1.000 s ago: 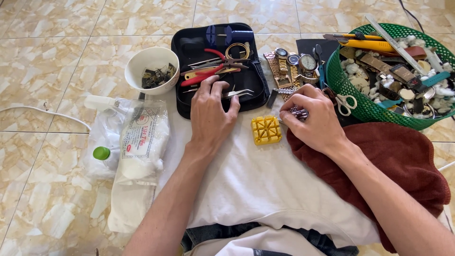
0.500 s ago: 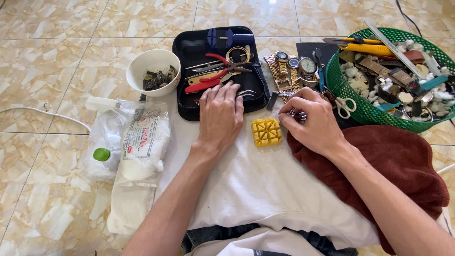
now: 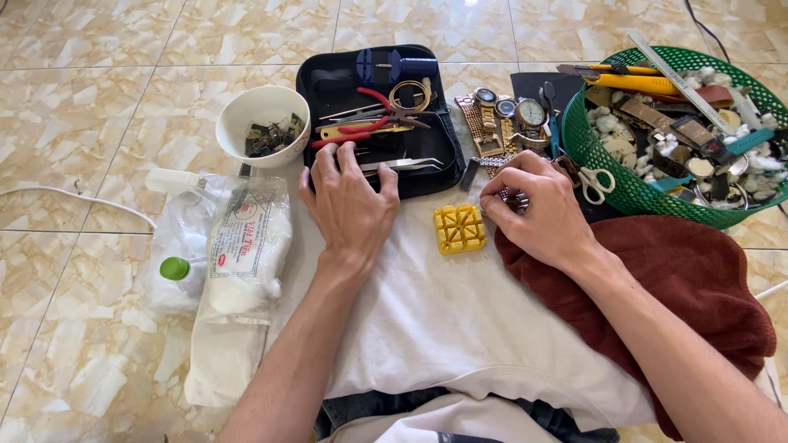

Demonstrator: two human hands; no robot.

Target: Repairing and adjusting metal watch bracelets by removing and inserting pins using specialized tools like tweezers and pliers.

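The left hand lies flat, fingers spread and holding nothing, tips at the near edge of the black tool case, beside the tweezers. The case also holds red-handled pliers. The right hand has its fingers curled narrow around a metal watch band, just right of the yellow block on the white cloth. The white bowl holds small dark parts. The green basket is heaped with watches and straps.

White bowl of dark bits, green basket of watch parts, maroon cloth, white-handled scissors.
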